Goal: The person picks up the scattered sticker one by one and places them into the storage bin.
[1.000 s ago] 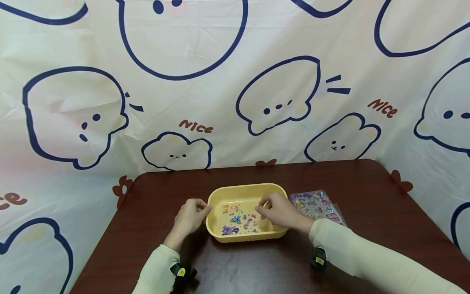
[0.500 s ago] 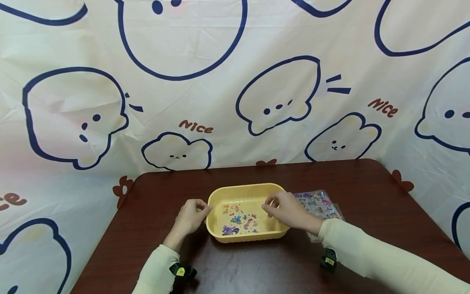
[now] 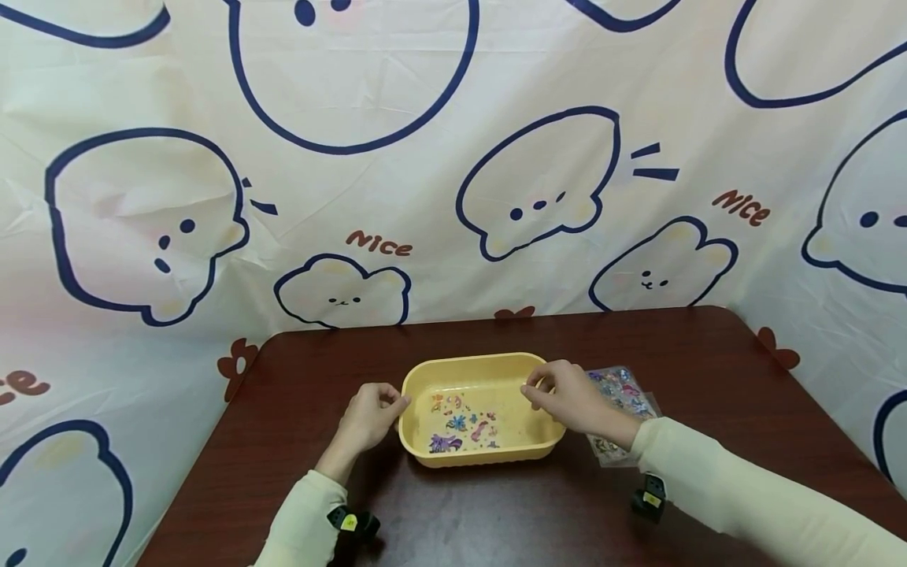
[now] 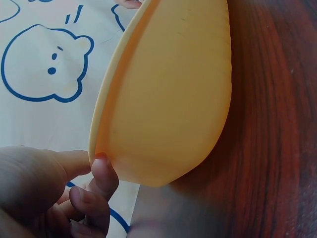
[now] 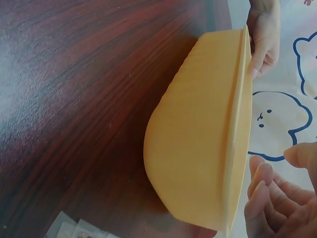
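A yellow plastic basin (image 3: 468, 456) sits on the table. Small colourful stickers (image 3: 457, 424), one of them purple and larger, lie scattered over the left and middle of its floor. At the basin's left end, my left hand (image 3: 368, 417) pinches the rim; the left wrist view shows its fingertips (image 4: 105, 174) against the edge. My right hand (image 3: 572, 400) hovers over the basin's right end with fingers loosely bent. In the right wrist view a gap shows between thumb and fingers (image 5: 260, 183), with nothing visible in it.
Clear sheets covered with colourful stickers (image 3: 623, 387) lie right of the basin, partly under my right forearm. The dark brown table (image 3: 489, 512) ends at a cartoon-print cloth (image 3: 439, 197) behind. Each wrist wears a small black camera (image 3: 352, 521).
My right hand has moved right, from above the basin's middle-right to its right end, uncovering more of the basin floor. My left hand and the basin stay put.
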Action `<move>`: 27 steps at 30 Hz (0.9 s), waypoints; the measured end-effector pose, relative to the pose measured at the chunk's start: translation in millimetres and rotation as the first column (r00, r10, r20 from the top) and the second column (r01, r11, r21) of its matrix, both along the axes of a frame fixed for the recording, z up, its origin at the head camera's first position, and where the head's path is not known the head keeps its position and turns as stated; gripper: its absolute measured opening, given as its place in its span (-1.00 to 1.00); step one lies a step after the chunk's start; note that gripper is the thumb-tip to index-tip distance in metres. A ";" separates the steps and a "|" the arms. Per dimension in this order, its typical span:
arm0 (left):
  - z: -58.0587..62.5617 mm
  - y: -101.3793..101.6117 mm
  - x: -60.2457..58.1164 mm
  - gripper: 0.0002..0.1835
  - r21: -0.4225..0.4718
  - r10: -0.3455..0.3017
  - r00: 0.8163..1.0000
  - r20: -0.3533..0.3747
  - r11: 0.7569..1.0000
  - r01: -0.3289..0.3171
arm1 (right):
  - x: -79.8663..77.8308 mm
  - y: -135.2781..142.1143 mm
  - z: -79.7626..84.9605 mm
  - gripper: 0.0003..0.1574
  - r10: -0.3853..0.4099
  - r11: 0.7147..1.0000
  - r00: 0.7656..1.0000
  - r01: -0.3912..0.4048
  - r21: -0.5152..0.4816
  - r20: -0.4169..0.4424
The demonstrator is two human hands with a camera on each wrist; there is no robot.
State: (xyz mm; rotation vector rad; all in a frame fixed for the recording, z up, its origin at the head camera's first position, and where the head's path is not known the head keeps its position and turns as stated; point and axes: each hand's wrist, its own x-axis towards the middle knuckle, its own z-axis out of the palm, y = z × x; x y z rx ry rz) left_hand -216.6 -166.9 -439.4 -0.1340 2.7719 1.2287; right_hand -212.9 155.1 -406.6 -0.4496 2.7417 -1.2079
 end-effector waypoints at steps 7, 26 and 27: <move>1.0 -0.5 -1.4 -0.78 0.009 -0.003 1.000 0.004 1.000 0.003 | -3.8 9.8 2.4 -0.74 -0.024 1.000 1.000 0.024 0.019 0.005; 0.9 -0.5 -0.2 -0.77 0.011 -0.005 1.000 0.008 1.000 0.005 | -6.5 46.5 -7.8 -0.75 -0.068 0.996 0.997 0.070 0.056 -0.039; 0.9 -0.4 -0.1 -0.77 0.012 -0.004 1.000 0.010 1.000 0.004 | -6.5 48.4 -7.9 -0.75 -0.073 0.996 0.996 0.075 0.055 -0.041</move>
